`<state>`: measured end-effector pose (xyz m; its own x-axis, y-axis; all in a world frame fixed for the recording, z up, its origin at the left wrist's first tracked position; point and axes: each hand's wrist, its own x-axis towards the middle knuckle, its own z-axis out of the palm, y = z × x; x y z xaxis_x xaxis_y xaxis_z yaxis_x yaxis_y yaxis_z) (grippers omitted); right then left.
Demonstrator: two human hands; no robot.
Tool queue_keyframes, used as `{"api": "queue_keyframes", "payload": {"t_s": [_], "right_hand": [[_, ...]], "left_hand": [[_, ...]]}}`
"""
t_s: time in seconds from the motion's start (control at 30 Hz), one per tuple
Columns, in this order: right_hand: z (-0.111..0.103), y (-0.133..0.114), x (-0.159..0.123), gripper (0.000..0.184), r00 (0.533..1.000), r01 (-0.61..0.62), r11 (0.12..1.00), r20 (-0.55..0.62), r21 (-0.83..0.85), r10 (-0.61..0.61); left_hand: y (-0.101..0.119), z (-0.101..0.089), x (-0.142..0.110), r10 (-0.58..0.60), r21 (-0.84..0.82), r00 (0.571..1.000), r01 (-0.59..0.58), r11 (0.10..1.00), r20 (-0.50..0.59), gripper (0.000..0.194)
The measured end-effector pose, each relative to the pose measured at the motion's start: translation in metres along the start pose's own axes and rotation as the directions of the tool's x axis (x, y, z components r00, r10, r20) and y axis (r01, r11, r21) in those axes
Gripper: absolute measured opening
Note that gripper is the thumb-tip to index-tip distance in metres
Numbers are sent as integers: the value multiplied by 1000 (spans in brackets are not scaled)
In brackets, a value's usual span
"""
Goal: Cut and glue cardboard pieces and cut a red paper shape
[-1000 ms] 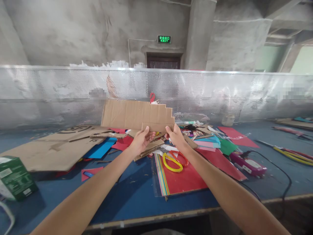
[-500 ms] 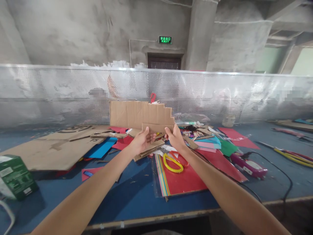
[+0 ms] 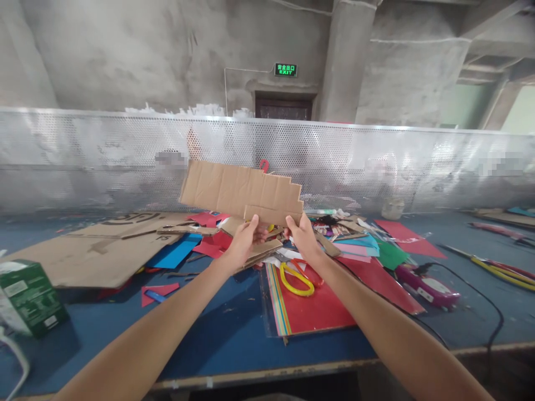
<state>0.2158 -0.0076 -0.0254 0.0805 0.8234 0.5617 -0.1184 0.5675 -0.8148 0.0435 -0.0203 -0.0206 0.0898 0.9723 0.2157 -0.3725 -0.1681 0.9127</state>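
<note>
A long brown piece of cardboard (image 3: 234,186) with a stepped right edge is held up over the table, its left end tipped slightly upward. Along its lower right edge runs a narrow cardboard strip (image 3: 271,215). My left hand (image 3: 247,236) pinches the strip's lower left part between thumb and fingers. At the lower right corner, my right hand (image 3: 301,231) grips the strip and the cardboard together. Below the hands lie scissors with yellow handles (image 3: 296,279), on a plastic-wrapped pack of red paper (image 3: 321,312).
A large cardboard sheet (image 3: 96,250) lies on the left, near a green box (image 3: 31,298). Coloured paper and cardboard scraps are heaped behind the hands. A purple device (image 3: 426,285) with a black cable sits on the right. A perforated metal screen (image 3: 334,161) stands across the back.
The stepped cardboard has tilted: its left end has swung up and leftward while its right end has dipped slightly. Both hands keep their hold. The view has shifted a little.
</note>
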Motion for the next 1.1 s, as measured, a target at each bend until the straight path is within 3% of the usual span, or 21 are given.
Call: {"api": "queue_keyframes", "payload": {"t_s": [0.13,0.27,0.37,0.47,0.6,0.77,0.87,0.97,1.1], "right_hand": [[3,-6,-1,39,998,-50,983,46,177,43],[8,-13,-9,44,972,-142,962,217,234,91],[10,-12,-13,44,954,-139,971,290,192,79],[10,-7,-12,39,944,-90,986,327,141,40],[10,-3,-11,36,939,-54,992,344,115,11],[14,-4,-14,35,945,-96,987,324,130,49],[14,-4,-14,35,948,-137,982,304,133,91],[12,-3,-11,35,966,-137,984,234,117,106],[8,-1,-5,35,982,-96,993,167,72,83]], "left_hand": [[2,1,-4,9,-102,989,6,995,147,51],[7,-8,-8,-130,87,932,107,990,339,67],[11,-18,-10,-31,302,921,-96,948,389,68],[15,-24,-10,124,458,902,-324,827,415,64],[17,-26,-9,133,537,879,-392,747,458,65],[17,-24,-8,153,506,874,-400,764,461,64],[16,-21,-8,77,464,896,-298,834,437,62],[16,-17,-8,-124,366,915,-27,930,385,61],[18,-13,-8,-311,186,893,262,947,325,55]]}}
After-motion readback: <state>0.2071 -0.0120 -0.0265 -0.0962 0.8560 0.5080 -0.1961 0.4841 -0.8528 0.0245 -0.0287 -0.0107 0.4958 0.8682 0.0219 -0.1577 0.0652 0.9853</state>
